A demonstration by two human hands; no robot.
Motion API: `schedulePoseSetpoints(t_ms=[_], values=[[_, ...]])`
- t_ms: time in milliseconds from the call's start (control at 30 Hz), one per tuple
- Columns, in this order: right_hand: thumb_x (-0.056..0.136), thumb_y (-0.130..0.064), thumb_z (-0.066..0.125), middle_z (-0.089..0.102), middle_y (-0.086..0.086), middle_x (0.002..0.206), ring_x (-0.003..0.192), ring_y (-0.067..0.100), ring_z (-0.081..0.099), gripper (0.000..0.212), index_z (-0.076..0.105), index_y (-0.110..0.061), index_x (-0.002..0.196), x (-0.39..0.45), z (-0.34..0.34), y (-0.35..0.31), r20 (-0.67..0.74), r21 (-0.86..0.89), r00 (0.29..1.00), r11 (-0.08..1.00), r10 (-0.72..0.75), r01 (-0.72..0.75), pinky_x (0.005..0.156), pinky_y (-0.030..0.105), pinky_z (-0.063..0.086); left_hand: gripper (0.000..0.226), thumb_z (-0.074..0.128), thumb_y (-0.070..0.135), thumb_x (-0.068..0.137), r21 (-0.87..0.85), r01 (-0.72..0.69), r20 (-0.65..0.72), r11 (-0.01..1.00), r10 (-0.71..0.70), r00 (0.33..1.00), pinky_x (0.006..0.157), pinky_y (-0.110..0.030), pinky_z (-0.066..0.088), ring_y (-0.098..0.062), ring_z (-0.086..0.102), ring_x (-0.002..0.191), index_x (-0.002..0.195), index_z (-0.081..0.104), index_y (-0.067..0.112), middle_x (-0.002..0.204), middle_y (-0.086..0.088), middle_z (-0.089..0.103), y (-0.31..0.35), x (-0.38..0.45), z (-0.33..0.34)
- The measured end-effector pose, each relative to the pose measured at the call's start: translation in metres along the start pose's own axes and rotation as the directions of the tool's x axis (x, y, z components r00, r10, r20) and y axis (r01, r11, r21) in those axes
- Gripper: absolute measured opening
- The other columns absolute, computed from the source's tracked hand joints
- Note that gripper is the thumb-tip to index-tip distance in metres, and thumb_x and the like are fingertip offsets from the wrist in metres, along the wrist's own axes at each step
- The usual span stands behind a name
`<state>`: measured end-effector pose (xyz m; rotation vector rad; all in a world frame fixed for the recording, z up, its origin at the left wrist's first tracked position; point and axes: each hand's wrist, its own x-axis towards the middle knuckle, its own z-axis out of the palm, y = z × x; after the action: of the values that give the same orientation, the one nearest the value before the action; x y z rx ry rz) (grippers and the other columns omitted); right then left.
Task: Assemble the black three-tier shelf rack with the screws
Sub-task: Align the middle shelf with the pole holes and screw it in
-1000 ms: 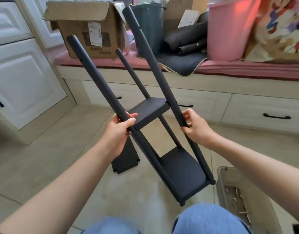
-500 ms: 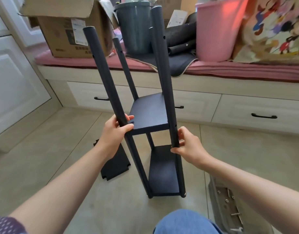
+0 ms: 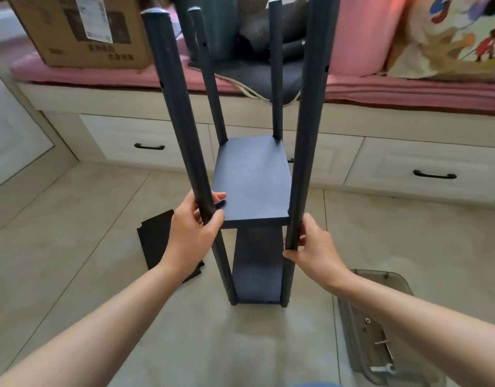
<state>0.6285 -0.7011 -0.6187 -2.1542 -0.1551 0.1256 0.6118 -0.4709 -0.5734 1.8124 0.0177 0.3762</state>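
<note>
The black rack (image 3: 251,180) stands upright on the floor tiles, with two shelves fixed between its four round posts. My left hand (image 3: 194,233) grips the near left post beside the upper shelf. My right hand (image 3: 313,244) holds the near right post just below that shelf, fingers curled round it. A loose black shelf panel (image 3: 156,241) lies flat on the floor to the left, partly hidden behind my left wrist. Screws and a small wrench lie in a grey tray (image 3: 380,344) at the lower right.
A low cabinet with drawers (image 3: 425,169) runs behind the rack, topped by a pink cushion. On it sit a cardboard box (image 3: 81,29), a pink bin (image 3: 360,32) and dark rolled items. White cupboard doors stand at the left.
The rack has swung from a steep tilt to standing upright on the floor. Both hands kept their hold on the near posts, and the view moved closer and to the right.
</note>
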Motion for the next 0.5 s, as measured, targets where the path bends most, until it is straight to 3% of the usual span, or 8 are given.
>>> schedulePoseSetpoints(t_ms=[100, 200, 333, 433, 500], values=[[0.080, -0.001, 0.076, 0.065, -0.013, 0.091, 0.089, 0.003, 0.064, 0.053, 0.050, -0.029, 0.116, -0.002, -0.003, 0.009, 0.045, 0.017, 0.999, 1.000, 0.026, -0.026, 0.068, 0.012, 0.052, 0.051, 0.064, -0.004, 0.090, 0.004, -0.042, -0.025, 0.999, 0.042, 0.999, 0.076, -0.012, 0.051, -0.006, 0.067, 0.098, 0.093, 0.058, 0.046, 0.108, 0.012, 0.072, -0.006, -0.003, 0.011], [0.080, 0.001, 0.074, 0.065, -0.016, 0.087, 0.089, -0.003, 0.064, 0.060, 0.047, -0.039, 0.114, -0.004, -0.007, 0.013, 0.055, 0.033, 0.997, 0.998, 0.047, -0.048, 0.070, 0.010, 0.052, 0.049, 0.062, -0.007, 0.091, 0.005, -0.066, -0.027, 0.998, 0.066, 0.997, 0.076, -0.010, 0.049, -0.006, 0.067, 0.100, 0.095, 0.056, 0.042, 0.112, 0.014, 0.071, -0.006, -0.003, 0.018], [0.081, 0.002, 0.071, 0.066, -0.009, 0.090, 0.092, 0.009, 0.066, 0.055, 0.046, -0.033, 0.115, -0.001, -0.013, 0.014, 0.016, 0.009, 0.995, 0.995, 0.098, -0.098, 0.081, 0.034, 0.059, 0.043, 0.063, -0.003, 0.092, 0.013, -0.062, -0.011, 0.998, 0.063, 0.998, 0.077, -0.011, 0.048, -0.005, 0.066, 0.090, 0.099, 0.056, 0.039, 0.114, 0.016, 0.070, -0.004, -0.002, 0.025], [0.081, 0.003, 0.069, 0.066, -0.006, 0.089, 0.089, 0.012, 0.066, 0.056, 0.045, -0.033, 0.115, -0.002, -0.015, 0.014, -0.005, -0.012, 0.995, 0.995, 0.103, -0.103, 0.081, 0.040, 0.059, 0.037, 0.064, 0.000, 0.093, 0.006, -0.049, 0.031, 0.999, 0.048, 0.998, 0.086, -0.011, 0.049, -0.006, 0.065, 0.110, 0.105, 0.058, 0.035, 0.115, 0.016, 0.069, -0.005, -0.005, 0.027], [0.081, 0.002, 0.071, 0.067, -0.007, 0.091, 0.090, 0.009, 0.066, 0.055, 0.046, -0.034, 0.114, -0.007, -0.014, 0.016, -0.012, -0.028, 0.995, 0.995, 0.096, -0.097, 0.082, 0.037, 0.059, 0.034, 0.065, 0.002, 0.094, 0.002, -0.047, 0.037, 0.999, 0.047, 0.998, 0.087, -0.011, 0.049, -0.003, 0.064, 0.111, 0.108, 0.059, 0.032, 0.114, 0.018, 0.069, -0.006, -0.010, 0.026]])
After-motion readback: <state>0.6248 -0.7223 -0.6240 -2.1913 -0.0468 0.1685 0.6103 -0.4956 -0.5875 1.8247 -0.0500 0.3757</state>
